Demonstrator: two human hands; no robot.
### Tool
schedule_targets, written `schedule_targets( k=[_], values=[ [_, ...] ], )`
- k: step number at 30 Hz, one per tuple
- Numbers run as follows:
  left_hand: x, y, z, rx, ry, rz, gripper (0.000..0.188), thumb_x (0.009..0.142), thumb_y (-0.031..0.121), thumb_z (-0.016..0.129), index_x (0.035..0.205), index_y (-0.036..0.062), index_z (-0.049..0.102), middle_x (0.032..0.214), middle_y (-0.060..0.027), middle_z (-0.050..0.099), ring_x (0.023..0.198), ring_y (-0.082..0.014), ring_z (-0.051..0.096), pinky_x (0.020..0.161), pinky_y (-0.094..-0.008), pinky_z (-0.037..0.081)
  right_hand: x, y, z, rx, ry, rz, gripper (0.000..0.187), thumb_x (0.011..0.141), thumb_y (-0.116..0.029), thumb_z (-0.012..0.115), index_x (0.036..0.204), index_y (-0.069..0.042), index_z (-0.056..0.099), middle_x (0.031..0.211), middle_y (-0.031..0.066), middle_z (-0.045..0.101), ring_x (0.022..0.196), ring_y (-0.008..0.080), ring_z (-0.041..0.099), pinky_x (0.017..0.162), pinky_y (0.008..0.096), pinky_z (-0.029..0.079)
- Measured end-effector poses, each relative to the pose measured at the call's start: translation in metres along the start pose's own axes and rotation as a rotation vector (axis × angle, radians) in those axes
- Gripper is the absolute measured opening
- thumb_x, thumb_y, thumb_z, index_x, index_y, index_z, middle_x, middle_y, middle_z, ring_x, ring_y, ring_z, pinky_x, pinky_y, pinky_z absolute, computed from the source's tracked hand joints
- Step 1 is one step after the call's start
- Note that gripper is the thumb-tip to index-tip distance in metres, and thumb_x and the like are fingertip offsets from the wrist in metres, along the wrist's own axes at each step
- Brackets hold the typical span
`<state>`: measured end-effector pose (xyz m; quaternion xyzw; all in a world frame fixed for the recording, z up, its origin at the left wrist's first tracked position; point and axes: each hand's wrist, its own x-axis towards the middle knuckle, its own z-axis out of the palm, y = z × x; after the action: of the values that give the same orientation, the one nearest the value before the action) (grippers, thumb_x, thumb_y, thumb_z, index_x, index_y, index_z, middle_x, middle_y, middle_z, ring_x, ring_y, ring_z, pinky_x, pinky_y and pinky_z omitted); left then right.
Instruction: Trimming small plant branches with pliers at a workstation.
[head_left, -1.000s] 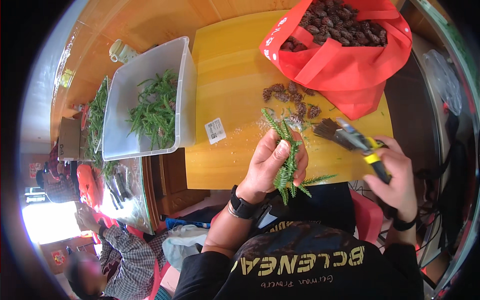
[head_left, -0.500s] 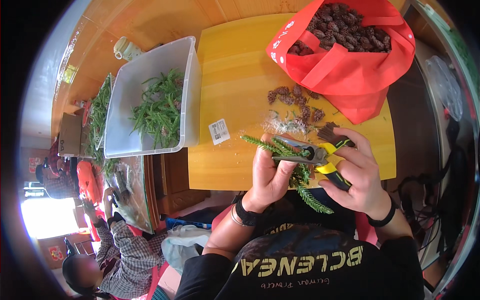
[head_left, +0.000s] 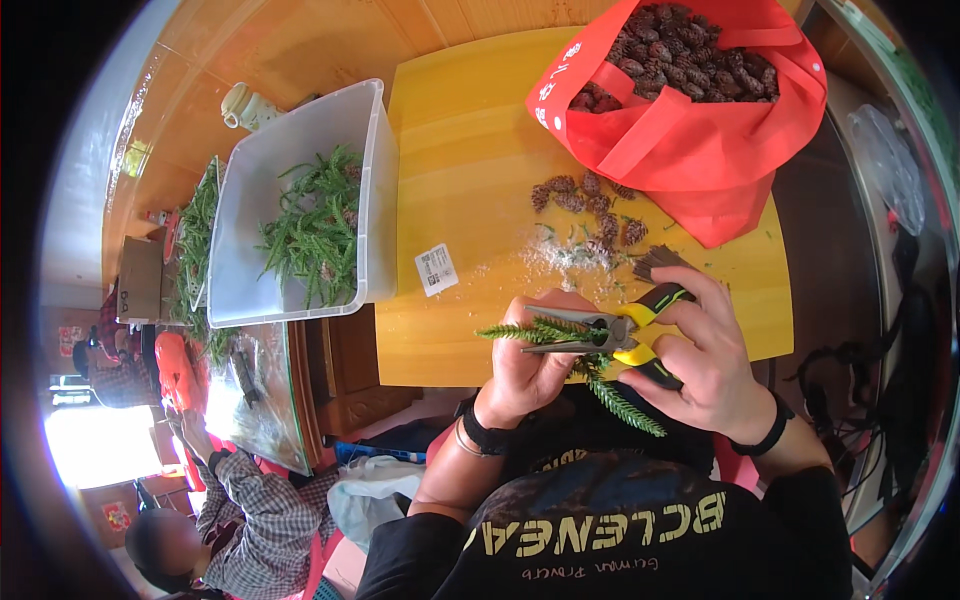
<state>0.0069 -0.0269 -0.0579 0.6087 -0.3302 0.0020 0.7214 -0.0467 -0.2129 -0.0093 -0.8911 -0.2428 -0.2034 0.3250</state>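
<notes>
My left hand (head_left: 522, 372) pinches a green artificial pine sprig (head_left: 625, 405), its needled tips sticking out on both sides of the fingers. In my right hand (head_left: 715, 372) are pliers (head_left: 640, 312) with yellow-and-black handles, fingers wrapped round the grips. The pliers' jaws are apart and point left, lying over the sprig at my left fingertips. Just beyond the hands, a bundle of thin brown stems (head_left: 656, 262) lies on the table, partly behind my right fingers. Loose pine cones (head_left: 570, 198) and white flakes (head_left: 580, 256) are scattered farther back.
A red bag (head_left: 715, 205) full of pine cones (head_left: 690, 62) stands at the far right of the yellow table (head_left: 470, 130). To the left is a translucent bin (head_left: 378, 190) holding green sprigs (head_left: 325, 235). A white label (head_left: 436, 270) lies between. Another person (head_left: 260, 520) sits at lower left.
The pliers and my right hand have shifted slightly left and nearer, with the jaws turned more level over the sprig. The other person's hands have moved lower, close to a red-orange item.
</notes>
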Motion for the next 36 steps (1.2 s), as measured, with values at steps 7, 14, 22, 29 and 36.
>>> schedule_targets(
  k=[7,14,22,29,36],
  values=[
    [-0.005,-0.001,-0.002,-0.048,-0.011,0.002,0.027,0.090,0.022,0.056,0.095,0.0049,0.035,0.085,-0.0167,0.058,0.077,-0.0231,0.059,0.068,-0.0321,0.048,-0.002,0.001,0.000,-0.042,-0.054,0.002,0.032,0.053,-0.010,0.076,0.075,-0.002,0.055,0.081,0.0107,0.055,0.098,0.0355,0.053,0.077,0.0451,0.041],
    [-0.004,0.004,-0.003,-0.034,0.012,-0.072,0.025,0.091,0.021,0.055,0.095,0.0049,0.036,0.085,-0.0153,0.058,0.077,-0.0215,0.059,0.069,-0.0311,0.048,-0.005,0.006,0.003,-0.021,-0.124,0.016,0.033,0.053,-0.010,0.076,0.077,-0.001,0.055,0.077,0.0106,0.057,0.096,0.0343,0.054,0.078,0.0426,0.044],
    [-0.005,0.003,-0.003,-0.134,0.022,-0.154,0.021,0.092,0.017,0.052,0.098,0.0023,0.037,0.091,-0.0167,0.057,0.079,-0.0210,0.060,0.063,-0.0303,0.053,-0.001,0.013,0.006,-0.008,-0.070,-0.042,0.027,0.059,-0.009,0.076,0.074,-0.001,0.056,0.067,0.0115,0.060,0.080,0.0327,0.060,0.064,0.0370,0.049],
    [-0.010,0.000,-0.004,-0.107,0.103,-0.269,0.022,0.092,0.016,0.051,0.102,0.0011,0.038,0.094,-0.0176,0.056,0.068,-0.0218,0.062,0.058,-0.0315,0.056,-0.001,0.020,0.014,0.007,-0.085,-0.018,0.024,0.063,-0.009,0.075,0.077,0.000,0.059,0.067,0.0125,0.059,0.069,0.0282,0.060,0.057,0.0346,0.048],
    [0.000,-0.004,-0.015,-0.132,0.072,-0.235,0.029,0.094,0.028,0.049,0.095,0.0004,0.041,0.079,-0.0154,0.055,0.058,-0.0201,0.057,0.052,-0.0295,0.049,0.006,0.020,0.002,0.250,-0.078,0.392,0.017,0.071,-0.012,0.068,0.075,0.001,0.058,0.070,0.0143,0.054,0.067,0.0300,0.055,0.060,0.0344,0.044]
  ],
)
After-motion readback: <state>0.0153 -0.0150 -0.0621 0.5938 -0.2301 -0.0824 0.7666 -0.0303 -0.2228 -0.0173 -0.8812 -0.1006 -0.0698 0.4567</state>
